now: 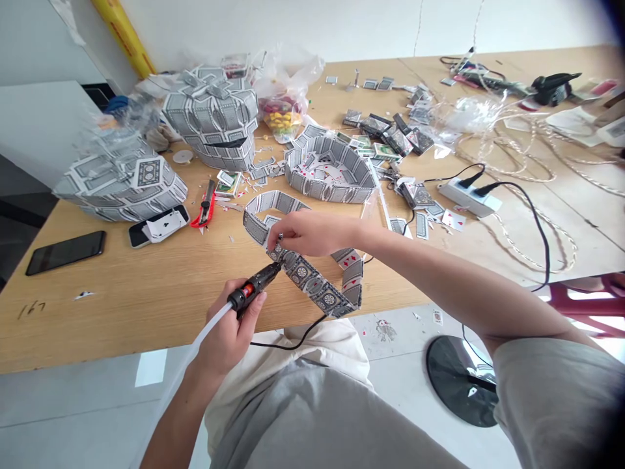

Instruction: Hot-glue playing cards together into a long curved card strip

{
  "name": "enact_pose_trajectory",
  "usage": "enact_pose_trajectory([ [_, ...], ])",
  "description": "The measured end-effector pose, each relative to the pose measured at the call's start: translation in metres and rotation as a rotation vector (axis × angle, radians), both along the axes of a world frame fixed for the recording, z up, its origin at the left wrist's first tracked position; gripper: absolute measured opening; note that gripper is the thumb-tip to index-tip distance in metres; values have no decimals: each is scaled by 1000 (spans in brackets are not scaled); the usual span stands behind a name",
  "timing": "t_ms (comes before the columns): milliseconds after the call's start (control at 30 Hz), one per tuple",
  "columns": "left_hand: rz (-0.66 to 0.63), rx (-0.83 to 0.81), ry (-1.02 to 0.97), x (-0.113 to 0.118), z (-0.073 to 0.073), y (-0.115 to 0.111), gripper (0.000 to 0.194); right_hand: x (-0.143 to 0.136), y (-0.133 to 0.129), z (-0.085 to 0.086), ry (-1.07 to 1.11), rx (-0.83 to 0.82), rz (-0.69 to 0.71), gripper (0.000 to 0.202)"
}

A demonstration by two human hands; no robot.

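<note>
My left hand (228, 329) is wrapped round a black hot glue gun (254, 284) with a long white glue stick trailing from its back. The gun's nozzle touches or nearly touches a loop-shaped strip of folded playing cards (312, 283), near its upper left part. Fingers of my right hand (312, 232) are pressed together on the strip just above the nozzle. The strip stands on edge at the table's front, with grey card backs outside and red diamonds showing inside on the right. What lies between my right fingertips is partly hidden.
Behind the strip stands a heart-shaped card box (328, 189). Two card-built boxes (122, 185) (215, 114), phones (66, 253) and a red cutter (205, 205) are left. Card packs (385, 133), a power strip (469, 197) and cords lie right.
</note>
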State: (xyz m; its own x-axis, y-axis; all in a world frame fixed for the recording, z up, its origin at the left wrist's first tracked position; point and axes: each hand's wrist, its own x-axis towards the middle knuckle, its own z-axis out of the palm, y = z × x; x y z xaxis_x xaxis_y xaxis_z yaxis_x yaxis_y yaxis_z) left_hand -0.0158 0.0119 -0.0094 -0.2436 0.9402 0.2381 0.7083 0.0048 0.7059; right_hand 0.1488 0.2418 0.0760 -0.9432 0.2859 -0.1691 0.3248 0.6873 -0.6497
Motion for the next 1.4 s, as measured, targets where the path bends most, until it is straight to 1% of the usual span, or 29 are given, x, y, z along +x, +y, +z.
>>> enact_pose_trajectory([
  [133,9,-95,-76,-5,-1,-5,29,-1,-2,-2,-15,30,-14,35],
  [233,31,-162,-150,-12,-2,-9,34,-3,-4,-2,-39,59,-27,34],
  [333,103,-278,-258,-25,-5,-10,41,-6,-7,-5,-58,87,-31,35],
  [400,175,-336,-378,-35,-7,-8,45,-10,-9,-12,-68,101,-20,35],
  [467,232,-327,-498,-47,-9,-3,46,-13,-11,-22,-84,128,-6,36],
  [567,320,-288,-615,-65,-16,6,49,-17,-16,-37,-87,193,-12,40],
  [633,388,-282,-688,-77,-21,10,54,-17,-20,-41,-75,221,-28,45],
  [700,436,-299,-748,-85,-26,13,57,-13,-24,-40,-66,221,-72,51],
  [767,455,-328,-789,-90,-28,13,58,-4,-27,-35,-38,207,-140,53],
  [867,460,-389,-797,-91,-25,15,60,19,-30,-26,3,226,-242,41],
  [967,442,-486,-755,-91,-20,18,65,51,-36,-23,-35,334,-432,34],
  [1033,416,-554,-713,-94,-18,21,68,73,-42,-29,-93,408,-571,36],
  [1100,388,-619,-604,-98,-17,26,72,92,-48,-39,-139,425,-660,40],
  [1167,344,-671,-395,-101,-15,30,75,105,-53,-50,-138,439,-746,48],
  [1200,322,-685,-258,-102,-13,32,77,109,-55,-55,-117,426,-779,53],
  [1267,284,-689,31,-101,-7,34,79,113,-57,-63,-103,388,-807,56],
  [1333,297,-684,302,-96,0,34,77,113,-57,-65,-124,326,-808,52],
  [1400,347,-665,500,-88,6,31,72,111,-55,-64,-166,258,-793,44],
])
